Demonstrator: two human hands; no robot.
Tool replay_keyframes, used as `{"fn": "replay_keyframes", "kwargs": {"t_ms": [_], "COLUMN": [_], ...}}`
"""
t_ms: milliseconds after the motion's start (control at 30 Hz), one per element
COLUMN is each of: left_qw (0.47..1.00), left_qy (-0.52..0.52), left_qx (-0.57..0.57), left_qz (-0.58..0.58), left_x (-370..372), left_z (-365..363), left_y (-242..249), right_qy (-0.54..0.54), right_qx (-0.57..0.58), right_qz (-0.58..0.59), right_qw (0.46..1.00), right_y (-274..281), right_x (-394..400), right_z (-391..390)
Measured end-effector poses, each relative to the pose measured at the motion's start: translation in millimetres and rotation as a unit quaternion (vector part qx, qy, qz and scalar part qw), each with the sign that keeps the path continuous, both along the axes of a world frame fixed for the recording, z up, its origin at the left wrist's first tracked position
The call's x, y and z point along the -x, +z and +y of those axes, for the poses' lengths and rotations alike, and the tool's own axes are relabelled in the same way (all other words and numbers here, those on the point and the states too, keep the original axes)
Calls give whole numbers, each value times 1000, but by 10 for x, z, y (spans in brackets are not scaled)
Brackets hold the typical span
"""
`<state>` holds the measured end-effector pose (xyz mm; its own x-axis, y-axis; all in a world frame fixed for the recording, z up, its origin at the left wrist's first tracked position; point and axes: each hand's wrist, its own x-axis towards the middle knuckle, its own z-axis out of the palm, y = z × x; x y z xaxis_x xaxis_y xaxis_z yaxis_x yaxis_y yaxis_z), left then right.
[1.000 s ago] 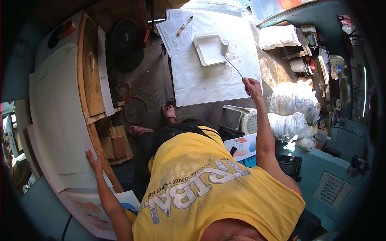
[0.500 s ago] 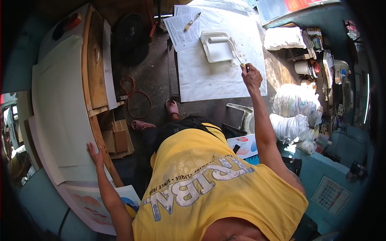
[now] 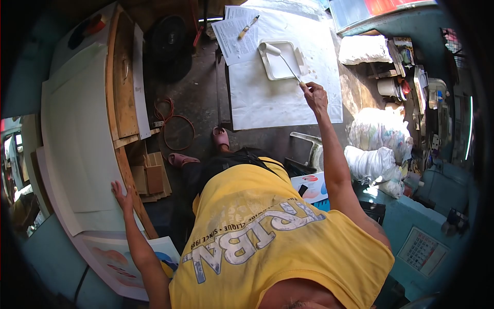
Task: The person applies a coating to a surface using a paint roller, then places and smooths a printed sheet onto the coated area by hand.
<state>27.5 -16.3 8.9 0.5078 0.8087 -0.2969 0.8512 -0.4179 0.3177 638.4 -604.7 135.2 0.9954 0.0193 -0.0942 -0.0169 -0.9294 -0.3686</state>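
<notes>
My right hand [image 3: 315, 97] is closed round the handle of a paint roller [image 3: 288, 64]. The white roller head lies over the upper left corner of a shallow white paint tray [image 3: 282, 75], its metal rod slanting across the tray towards my fingers. The tray sits on a white sheet [image 3: 257, 105] covering a low table. To the left, my left hand [image 3: 121, 196], fingers spread, rests at the wooden-framed edge of a large pale panel [image 3: 77, 154].
A paintbrush [image 3: 248, 28] lies on printed papers [image 3: 234, 44] beside the tray. An orange cord [image 3: 177, 118] is looped on the floor. Stuffed white bags [image 3: 378, 134] and a shelf of containers stand at the right. A plastic chair [image 3: 309, 147] is near my right side.
The roller head has shifted left and slightly up, from inside the tray to its upper left corner, and tilted. My right hand moved a little left with it; my left hand stays put.
</notes>
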Motion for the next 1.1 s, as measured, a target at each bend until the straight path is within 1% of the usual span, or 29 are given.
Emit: {"fn": "replay_keyframes", "kwargs": {"t_ms": [100, 133, 233, 333, 367, 433, 500, 667, 933, 1067, 1100], "left_qw": [1000, 1000, 1000, 1000, 1000, 1000, 1000, 1000, 1000, 1000, 1000], "left_qy": [-5, -7, -8, -3, -6, -6, 2, 3, 0, 2, 4], "left_qx": [2, -1, -2, 7, 10, 16, 21, 17, 7, 12, 13], "left_qz": [-10, -8, -4, -1, 0, 4, 4, -9, -15, -20, -19], "left_x": [22, 26, 5, 21, 22, 45, 26, 9, 14, 5, -5], "left_z": [15, 23, 1, 1, 11, 7, -1, -19, -14, -10, -16], "left_y": [-13, -24, -15, 3, 1, 12, 19, 44, 26, 35, 45], "right_qy": [-43, -47, -76, -45, -50, -61, -76, -81, -74, -75, -79], "right_qx": [-104, -171, -206, -37, -20, 14, 11, -20, -40, -63, -77], "right_qz": [109, 107, 143, 45, 28, -4, 6, -21, -47, -44, -24], "right_qw": [988, 978, 965, 997, 998, 998, 997, 996, 995, 994, 994], "right_y": [40, 37, 22, -86, -127, -29, -74, -202, -430, -540, -502], "right_x": [-81, -84, -118, -149, -142, 8, 72, 213, 368, 414, 428], "right_z": [-41, -65, -203, -258, -274, -81, 36, 236, 340, 333, 364]}}
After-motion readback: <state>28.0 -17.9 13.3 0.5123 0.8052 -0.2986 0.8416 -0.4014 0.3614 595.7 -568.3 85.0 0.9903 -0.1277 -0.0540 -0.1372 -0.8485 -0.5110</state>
